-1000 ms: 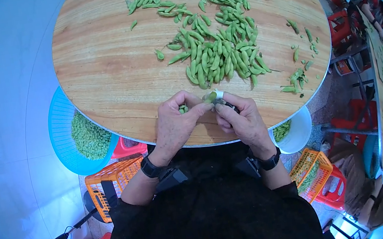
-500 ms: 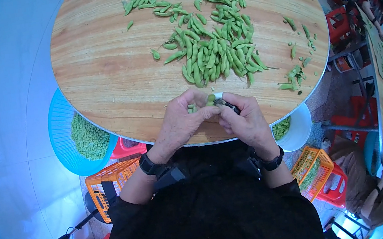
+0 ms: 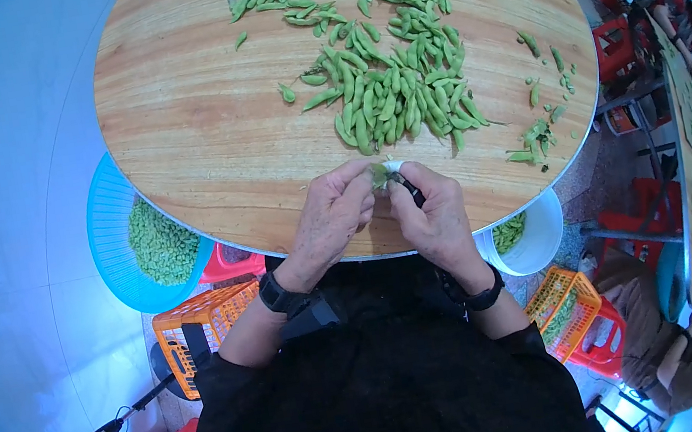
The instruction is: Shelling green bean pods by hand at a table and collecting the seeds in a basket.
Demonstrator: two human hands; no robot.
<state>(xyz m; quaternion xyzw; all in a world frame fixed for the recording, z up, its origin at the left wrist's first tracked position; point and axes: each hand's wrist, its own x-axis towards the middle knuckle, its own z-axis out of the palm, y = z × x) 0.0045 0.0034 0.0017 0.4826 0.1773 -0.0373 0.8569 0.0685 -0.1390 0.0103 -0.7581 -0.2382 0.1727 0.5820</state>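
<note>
Both my hands meet at the near edge of a round wooden table (image 3: pixel 195 122). My left hand (image 3: pixel 330 217) and my right hand (image 3: pixel 431 211) pinch one green bean pod (image 3: pixel 379 175) between their fingertips. A small dark tool with a white tip lies along my right fingers. Just beyond my hands lies a heap of green pods (image 3: pixel 394 91), which trails toward the far edge. A few split pods (image 3: pixel 533 141) lie to the right.
A blue basket (image 3: pixel 111 244) of shelled green beans sits low at the left, a white bucket (image 3: pixel 539 235) with pods under the table's right edge. Orange crates (image 3: pixel 200 325) and red stools stand on the floor. Other people sit at a second table at the right.
My hands have stayed at the table's near edge, and the fingers have shifted slightly around the pod. The pile has not changed.
</note>
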